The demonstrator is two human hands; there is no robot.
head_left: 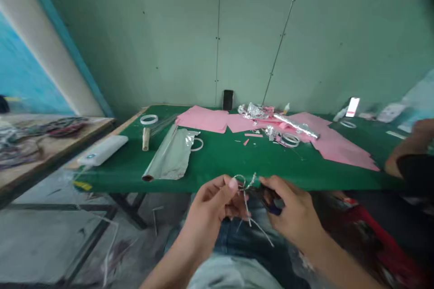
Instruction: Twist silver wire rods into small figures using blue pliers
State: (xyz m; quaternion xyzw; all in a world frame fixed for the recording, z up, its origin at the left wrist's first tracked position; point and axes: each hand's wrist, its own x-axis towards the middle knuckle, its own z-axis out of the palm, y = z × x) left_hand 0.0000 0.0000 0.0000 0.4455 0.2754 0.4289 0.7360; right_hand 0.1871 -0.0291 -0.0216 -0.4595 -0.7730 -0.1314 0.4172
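My left hand [213, 205] pinches a thin twisted strip of silver foil [247, 198] that loops at the top and trails down over my lap. My right hand [288, 210] is closed round a dark tool with a blue handle [273, 203], whose tip meets the foil strip. Both hands hover in front of the near edge of the green table [230, 158], above my jeans.
On the table lie an unrolled foil roll [171, 158], pink paper sheets [325, 140], crumpled foil [254, 110], tape rings [148, 119], a white power bank [103, 150] and a black phone [228, 99]. Another person's arm [408, 153] rests at the right. A wooden table [40, 144] stands left.
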